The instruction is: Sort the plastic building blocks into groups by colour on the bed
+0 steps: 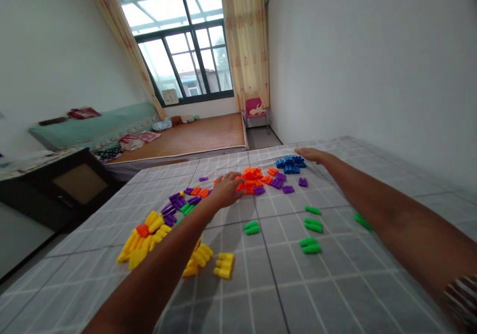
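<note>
My left hand [226,190] reaches over the cloth at the left side of a pile of orange plastic pieces [253,176]. Its thumb and fingers are apart, and nothing shows between them. Beside a cluster of blue pieces [290,164] is my right hand [312,155], fingers stretched out and holding nothing. Purple pieces [276,183] lie just in front of the orange pile. More purple pieces [175,206] and some green ones sit left of my left hand. Yellow pieces [152,232] are heaped near my left forearm, with one orange piece [142,230] among them.
Green pieces [312,224] lie scattered between my forearms on the grey checked cloth [261,284]. A yellow group [224,266] is nearer me. Beyond stand a bed [208,130], a pink chair [254,108] and, at left, a dark cabinet [80,185]. A white wall runs along the right.
</note>
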{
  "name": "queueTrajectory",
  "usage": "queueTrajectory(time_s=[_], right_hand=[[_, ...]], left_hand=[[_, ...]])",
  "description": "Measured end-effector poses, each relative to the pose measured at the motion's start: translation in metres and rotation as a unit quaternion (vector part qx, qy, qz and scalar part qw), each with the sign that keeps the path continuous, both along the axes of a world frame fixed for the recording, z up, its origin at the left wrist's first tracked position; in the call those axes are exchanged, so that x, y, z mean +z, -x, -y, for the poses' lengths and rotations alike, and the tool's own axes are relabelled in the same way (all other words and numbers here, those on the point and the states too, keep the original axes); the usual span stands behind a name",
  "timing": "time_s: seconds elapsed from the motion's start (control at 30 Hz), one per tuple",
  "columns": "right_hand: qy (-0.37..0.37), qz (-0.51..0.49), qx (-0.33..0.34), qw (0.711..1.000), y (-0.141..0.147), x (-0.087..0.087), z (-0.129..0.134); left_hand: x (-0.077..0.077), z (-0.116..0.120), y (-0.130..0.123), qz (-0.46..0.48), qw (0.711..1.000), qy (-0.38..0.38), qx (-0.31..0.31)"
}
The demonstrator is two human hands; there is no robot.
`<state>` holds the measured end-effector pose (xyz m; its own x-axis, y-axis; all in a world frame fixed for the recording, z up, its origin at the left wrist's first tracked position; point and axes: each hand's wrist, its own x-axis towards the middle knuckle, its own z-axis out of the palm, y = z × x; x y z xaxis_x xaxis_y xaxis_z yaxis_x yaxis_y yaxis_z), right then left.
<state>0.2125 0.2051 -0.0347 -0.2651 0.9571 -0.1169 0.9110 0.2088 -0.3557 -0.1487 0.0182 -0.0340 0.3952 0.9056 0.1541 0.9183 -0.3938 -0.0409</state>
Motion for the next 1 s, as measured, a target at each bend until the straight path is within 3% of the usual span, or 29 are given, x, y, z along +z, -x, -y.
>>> queueTrajectory(time_s=[0.1, 0.2, 0.3, 0.37, 0.5, 0.63, 0.77, 1.0], right_hand=[[0.024, -0.012, -0.013, 1.000, 0.015, -0.009, -0.014], [0.029, -0.001, 0.012, 1.000, 0.030, -0.017, -0.030], [0.029, 0.037, 0.044, 0.998, 0.041, -0.022, -0.033], [0.050, 0.047, 0.056, 0.996, 0.049, -0.023, -0.025], [0.117, 0.021, 0.083, 0.989, 0.075, -0.018, 0.009], [0.095, 0.019, 0.141, 0.985, 0.123, -0.010, 0.048], [0.100, -0.010, 0.172, 0.980, 0.188, -0.010, 0.084], [0.076, -0.050, 0.233, 0.968, 0.306, -0.013, 0.140]], left_hand=[[-0.011, -0.045, -0.040, -0.015, 0.999, 0.016, -0.024], [-0.018, -0.081, -0.062, -0.010, 0.999, 0.045, 0.003], [-0.019, -0.099, -0.069, -0.012, 0.995, 0.092, 0.024], [-0.017, -0.101, -0.067, -0.022, 0.993, 0.117, 0.007], [-0.007, -0.086, -0.053, -0.048, 0.986, 0.155, -0.041], [0.000, -0.058, -0.022, -0.073, 0.985, 0.147, -0.054], [0.002, -0.025, 0.026, -0.074, 0.988, 0.134, -0.018], [0.006, 0.036, 0.130, -0.065, 0.990, 0.099, 0.076]])
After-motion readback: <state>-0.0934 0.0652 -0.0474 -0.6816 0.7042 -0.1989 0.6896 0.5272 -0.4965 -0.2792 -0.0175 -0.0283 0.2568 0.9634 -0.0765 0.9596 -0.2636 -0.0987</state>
